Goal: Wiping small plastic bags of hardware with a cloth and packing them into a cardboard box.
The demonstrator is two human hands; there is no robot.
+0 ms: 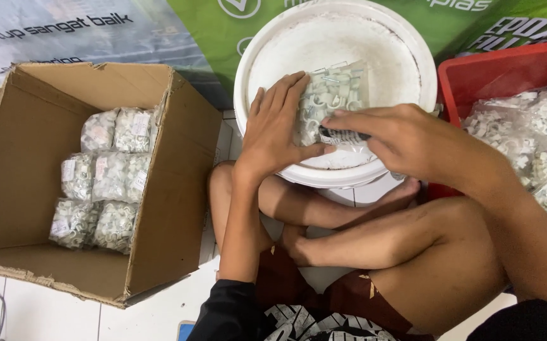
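- I am looking down at my left hand (pixel 278 126), which is lying flat with the fingers spread and pressing on a clear plastic bag (pixel 331 95) full of small white clips.
- The bag is resting on the upturned bottom of a white bucket (pixel 374 57), just in front of my crossed legs (pixel 374 240).
- My right hand (pixel 406 136) is reaching in from the right, fingers curled and pinching a small dark tool (pixel 343 134) against the lower edge of the bag; I cannot tell what kind of tool it is.
- Both hands are touching the same bag, left on its left side, right at its lower right.
- To my left a cardboard box (pixel 27 189) is standing open on the tiled floor (pixel 46 312), and filled bags of clips (pixel 106 183) are lying in rows along its right side.
- To my right a red crate (pixel 475 76) is holding more bags of clips (pixel 539 139), heaped loosely.
- Printed banners (pixel 96 31) are lying behind the box and the bucket.
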